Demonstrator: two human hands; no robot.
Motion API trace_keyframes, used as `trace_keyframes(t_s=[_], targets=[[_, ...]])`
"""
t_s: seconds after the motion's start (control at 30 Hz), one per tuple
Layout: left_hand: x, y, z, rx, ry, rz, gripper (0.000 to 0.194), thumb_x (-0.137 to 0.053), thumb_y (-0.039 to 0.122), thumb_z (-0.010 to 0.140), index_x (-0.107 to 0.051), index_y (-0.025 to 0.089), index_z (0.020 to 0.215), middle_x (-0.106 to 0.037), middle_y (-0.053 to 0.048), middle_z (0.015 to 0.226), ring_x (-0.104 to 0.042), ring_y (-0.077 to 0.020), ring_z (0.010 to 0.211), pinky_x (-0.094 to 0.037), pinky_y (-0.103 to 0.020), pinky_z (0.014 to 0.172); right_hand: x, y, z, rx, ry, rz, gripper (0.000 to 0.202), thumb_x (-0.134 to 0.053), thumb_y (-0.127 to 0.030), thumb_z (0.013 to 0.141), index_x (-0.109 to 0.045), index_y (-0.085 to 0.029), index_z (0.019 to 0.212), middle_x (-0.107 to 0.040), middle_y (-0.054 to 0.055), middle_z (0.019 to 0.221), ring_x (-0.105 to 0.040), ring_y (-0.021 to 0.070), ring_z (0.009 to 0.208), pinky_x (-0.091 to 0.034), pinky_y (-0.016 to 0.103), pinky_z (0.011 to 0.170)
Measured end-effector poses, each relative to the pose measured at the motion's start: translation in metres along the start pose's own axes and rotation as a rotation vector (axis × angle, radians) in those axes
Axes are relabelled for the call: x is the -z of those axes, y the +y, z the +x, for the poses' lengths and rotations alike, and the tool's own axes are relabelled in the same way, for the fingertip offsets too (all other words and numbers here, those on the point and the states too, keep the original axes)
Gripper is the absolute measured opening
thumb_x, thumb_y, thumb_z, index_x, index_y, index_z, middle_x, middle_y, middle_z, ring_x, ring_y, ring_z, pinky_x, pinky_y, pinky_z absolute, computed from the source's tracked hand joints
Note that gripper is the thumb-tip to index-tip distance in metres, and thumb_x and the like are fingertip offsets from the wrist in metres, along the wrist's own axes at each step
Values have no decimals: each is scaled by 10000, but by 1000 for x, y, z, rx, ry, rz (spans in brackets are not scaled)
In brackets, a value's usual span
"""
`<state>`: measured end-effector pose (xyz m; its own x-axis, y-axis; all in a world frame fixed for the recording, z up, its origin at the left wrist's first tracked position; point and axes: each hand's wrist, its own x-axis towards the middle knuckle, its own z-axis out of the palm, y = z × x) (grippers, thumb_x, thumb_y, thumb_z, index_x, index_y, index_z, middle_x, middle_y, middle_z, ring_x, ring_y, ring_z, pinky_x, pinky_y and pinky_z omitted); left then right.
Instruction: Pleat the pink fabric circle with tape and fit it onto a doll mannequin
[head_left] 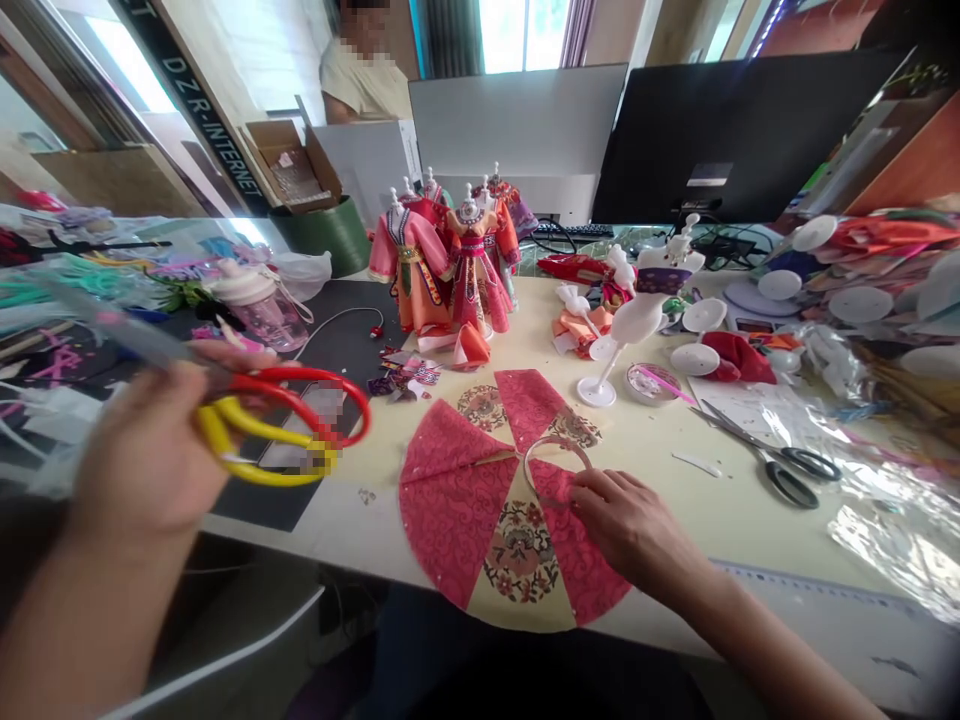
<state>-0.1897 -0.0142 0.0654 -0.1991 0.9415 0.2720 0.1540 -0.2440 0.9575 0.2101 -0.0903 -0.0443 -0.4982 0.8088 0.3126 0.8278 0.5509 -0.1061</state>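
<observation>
My left hand [154, 450], raised at the left, is closed round the blade end of scissors with one red and one yellow handle [300, 385]. Their loops point to the right, and the blades are blurred. My right hand [626, 515] pinches a thin pale ring [555, 440] over a round piece of patchwork fabric [476, 525]. This fabric alternates deep pink panels with cream floral ones, and a slit runs from its middle toward the left. Its near edge reaches the table's front edge. Fingertips of the right hand rest at or just above the cloth.
Small dressed mannequins [450, 265] stand behind the fabric. Black-handled scissors [772, 455] and a clear ruler [825, 590] lie to the right. A white doll stand [619, 345], fabric scraps [405, 372] and a pink bottle [259, 305] are around. A person [364, 75] is beyond the monitors [517, 120].
</observation>
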Motion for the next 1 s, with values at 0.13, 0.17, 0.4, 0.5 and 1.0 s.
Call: trace_keyframes(t_s=[0.13,0.17,0.4,0.5,1.0], targets=[[-80,3,-16,225,-243,-347,104,-514,210,880,-595,174,934,-709,13,874,-656,-133,735,-546,-235,626,1,-2,-12,7,-37,19,251,-425,-88,858,-631,-176,972,-656,117,1017,-617,206,750,-501,361,652],[-94,4,-23,259,-329,-389,113,-506,205,887,-598,178,945,-712,7,886,-666,-145,774,-554,-248,664,3,-2,-13,2,-21,58,268,-430,-100,862,-619,-183,1032,-645,123,1080,-628,213,787,-508,366,668],[-154,0,-60,421,-794,-644,152,-507,233,913,-592,169,1021,-715,-55,948,-667,-190,930,-531,-298,831,33,-19,6,-245,41,931,256,-443,-314,920,-626,-237,1081,-667,72,1019,-631,196,938,-518,327,789],[-173,-1,-74,500,-921,-749,179,-474,259,931,-578,184,1057,-711,-55,960,-682,-157,807,-539,-255,727,37,-35,16,-251,-191,1394,372,-482,-504,865,-643,-214,1035,-669,55,895,-636,189,815,-529,307,706],[-194,-59,-69,-833,-1161,646,196,-468,35,810,-632,121,874,-460,-146,1382,-289,-313,1361,-190,-514,1118,42,-25,-33,-605,150,1076,280,-694,-330,733,-552,-214,945,-467,-42,643,-431,97,550,-378,228,495]])
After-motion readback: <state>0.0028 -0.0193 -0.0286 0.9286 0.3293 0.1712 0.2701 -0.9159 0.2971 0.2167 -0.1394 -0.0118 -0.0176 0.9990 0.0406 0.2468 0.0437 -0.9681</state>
